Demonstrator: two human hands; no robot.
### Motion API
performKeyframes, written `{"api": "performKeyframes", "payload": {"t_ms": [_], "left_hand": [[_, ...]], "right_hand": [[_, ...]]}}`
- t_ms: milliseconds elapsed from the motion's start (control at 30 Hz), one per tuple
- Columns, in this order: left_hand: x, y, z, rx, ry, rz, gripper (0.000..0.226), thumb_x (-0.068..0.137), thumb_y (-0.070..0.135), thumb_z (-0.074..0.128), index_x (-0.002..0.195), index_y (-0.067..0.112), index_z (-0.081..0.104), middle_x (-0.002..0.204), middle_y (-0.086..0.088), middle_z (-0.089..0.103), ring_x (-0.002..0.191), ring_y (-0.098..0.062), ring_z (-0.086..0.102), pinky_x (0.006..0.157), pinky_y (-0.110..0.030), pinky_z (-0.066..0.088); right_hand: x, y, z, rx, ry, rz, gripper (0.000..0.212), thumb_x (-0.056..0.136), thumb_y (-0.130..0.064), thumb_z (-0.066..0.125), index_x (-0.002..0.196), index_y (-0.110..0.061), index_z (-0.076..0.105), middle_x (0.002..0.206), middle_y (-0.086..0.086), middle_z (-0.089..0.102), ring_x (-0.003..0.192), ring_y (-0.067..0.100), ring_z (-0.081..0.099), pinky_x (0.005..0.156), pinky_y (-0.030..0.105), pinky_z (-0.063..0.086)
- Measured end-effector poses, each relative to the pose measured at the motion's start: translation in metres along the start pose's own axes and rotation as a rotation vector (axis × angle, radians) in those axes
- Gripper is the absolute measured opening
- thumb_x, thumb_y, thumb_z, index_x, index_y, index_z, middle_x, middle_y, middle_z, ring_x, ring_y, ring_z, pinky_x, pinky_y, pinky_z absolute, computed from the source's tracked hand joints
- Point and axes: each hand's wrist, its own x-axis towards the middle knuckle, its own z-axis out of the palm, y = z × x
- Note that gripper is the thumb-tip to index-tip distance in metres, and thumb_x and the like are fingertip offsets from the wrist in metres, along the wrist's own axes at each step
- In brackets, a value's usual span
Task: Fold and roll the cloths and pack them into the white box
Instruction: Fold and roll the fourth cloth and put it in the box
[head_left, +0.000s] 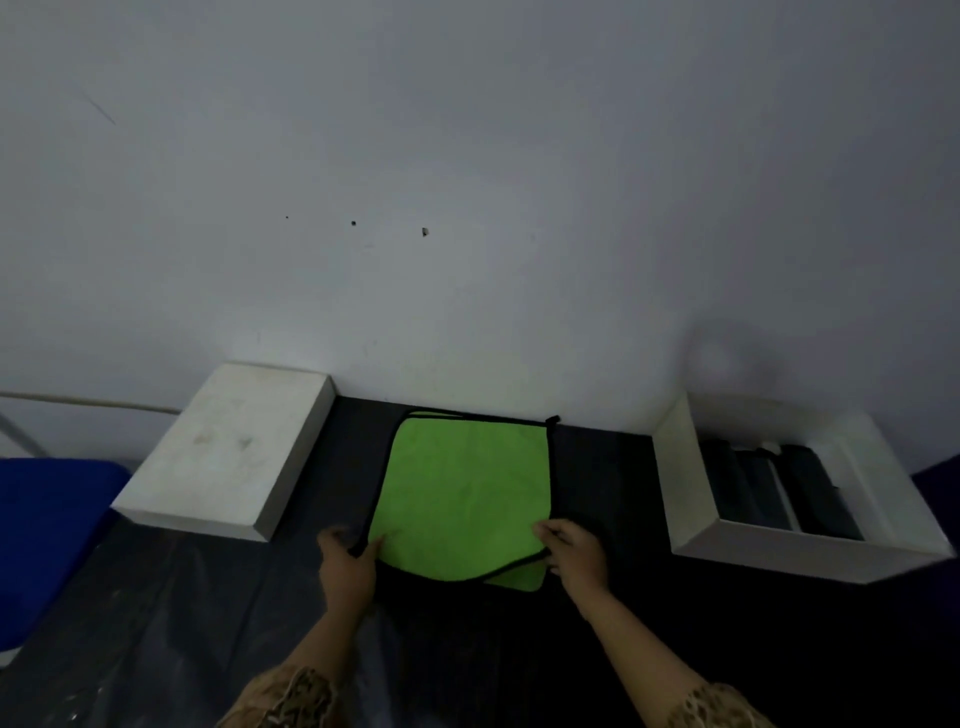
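our left hand pinches the near left corner of the green cloth, and our right hand pinches its near right corner. the cloth lies spread at the table's far edge by the wall, between the white lid and the open white box holding dark rolled cloths.

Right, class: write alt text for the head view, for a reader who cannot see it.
Two hands, left hand and right hand, pinch the near corners of a green cloth spread on a dark table. A white lid lies left; the open white box holding dark rolls sits right.
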Motion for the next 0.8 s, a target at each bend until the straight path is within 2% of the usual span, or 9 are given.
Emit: {"api": "performKeyframes", "payload": {"t_ms": [33, 133, 200, 300, 433, 500, 600, 733, 800], "left_hand": [[0.000, 0.004, -0.002, -0.037, -0.018, 0.055, 0.046, 0.080, 0.011, 0.072, 0.120, 0.002, 0.051, 0.120, -0.021, 0.061, 0.111, -0.037, 0.058, 0.089, -0.039, 0.045], [-0.001, 0.013, -0.007, -0.051, -0.134, 0.177, 0.015, 0.083, 0.008, 0.068, 0.098, 0.008, 0.070, 0.108, -0.015, 0.070, 0.107, -0.033, 0.063, 0.077, -0.026, 0.046], [-0.004, 0.019, -0.014, -0.003, -0.212, 0.188, 0.025, 0.075, 0.011, 0.076, 0.098, 0.005, 0.073, 0.106, -0.016, 0.070, 0.106, -0.033, 0.064, 0.081, -0.028, 0.048], [-0.010, 0.025, -0.025, 0.271, -0.340, 0.252, 0.068, 0.059, 0.014, 0.088, 0.121, 0.004, 0.063, 0.120, -0.018, 0.062, 0.116, -0.032, 0.057, 0.099, -0.033, 0.043], [-0.021, 0.025, -0.038, 0.514, -0.268, 0.423, 0.046, 0.070, 0.002, 0.071, 0.116, 0.006, 0.067, 0.111, -0.024, 0.064, 0.105, -0.035, 0.059, 0.088, -0.028, 0.042], [-0.024, 0.025, -0.042, 0.561, -0.235, 0.466, 0.033, 0.076, 0.002, 0.065, 0.108, 0.008, 0.072, 0.110, -0.022, 0.063, 0.104, -0.035, 0.059, 0.088, -0.029, 0.042], [-0.026, 0.024, -0.048, 0.706, -0.198, 0.520, 0.026, 0.082, 0.016, 0.065, 0.106, 0.018, 0.074, 0.131, -0.012, 0.052, 0.117, -0.030, 0.051, 0.101, -0.032, 0.041], [-0.029, 0.029, -0.055, 0.716, -0.206, 0.628, 0.023, 0.079, 0.020, 0.070, 0.101, 0.016, 0.076, 0.134, -0.009, 0.057, 0.121, -0.028, 0.052, 0.101, -0.030, 0.042], [-0.028, 0.032, -0.059, 0.625, -0.214, 0.670, 0.019, 0.078, 0.014, 0.071, 0.095, 0.010, 0.077, 0.119, -0.013, 0.068, 0.110, -0.029, 0.062, 0.093, -0.030, 0.047]], "right_hand": [[-0.002, -0.006, -0.003, 0.031, -0.020, -0.017, 0.008, 0.082, -0.014, 0.072, 0.088, -0.019, 0.071, 0.096, 0.014, 0.072, 0.086, 0.025, 0.064, 0.073, 0.034, 0.048], [-0.012, -0.023, -0.012, 0.079, -0.119, -0.050, 0.044, 0.073, -0.009, 0.079, 0.115, -0.011, 0.063, 0.104, 0.009, 0.067, 0.096, 0.018, 0.063, 0.076, 0.027, 0.049], [-0.019, -0.034, -0.018, 0.091, -0.159, -0.064, 0.055, 0.072, -0.001, 0.079, 0.122, -0.008, 0.057, 0.108, 0.009, 0.063, 0.099, 0.018, 0.061, 0.081, 0.029, 0.051], [-0.025, -0.040, -0.025, 0.037, -0.145, -0.114, 0.047, 0.077, -0.001, 0.074, 0.121, 0.000, 0.059, 0.113, 0.020, 0.066, 0.105, 0.028, 0.063, 0.079, 0.026, 0.053], [-0.033, -0.037, -0.032, 0.002, -0.137, -0.134, 0.030, 0.084, -0.006, 0.069, 0.111, 0.005, 0.064, 0.109, 0.024, 0.068, 0.081, 0.021, 0.064, 0.048, 0.003, 0.045], [-0.034, -0.034, -0.034, -0.047, -0.159, -0.134, 0.023, 0.085, -0.007, 0.068, 0.106, 0.003, 0.066, 0.108, 0.023, 0.069, 0.080, 0.021, 0.064, 0.044, 0.003, 0.043], [-0.036, -0.027, -0.037, -0.122, -0.177, -0.157, 0.008, 0.084, -0.009, 0.069, 0.090, -0.006, 0.071, 0.103, 0.022, 0.072, 0.080, 0.023, 0.067, 0.043, 0.004, 0.042], [-0.035, -0.021, -0.046, -0.177, -0.117, -0.252, 0.006, 0.081, -0.014, 0.073, 0.079, -0.019, 0.072, 0.087, 0.008, 0.072, 0.088, 0.028, 0.070, 0.077, 0.033, 0.058], [-0.035, -0.021, -0.051, -0.232, -0.062, -0.337, 0.002, 0.081, -0.016, 0.074, 0.082, -0.017, 0.074, 0.087, 0.002, 0.068, 0.085, 0.018, 0.066, 0.079, 0.031, 0.052]]}}
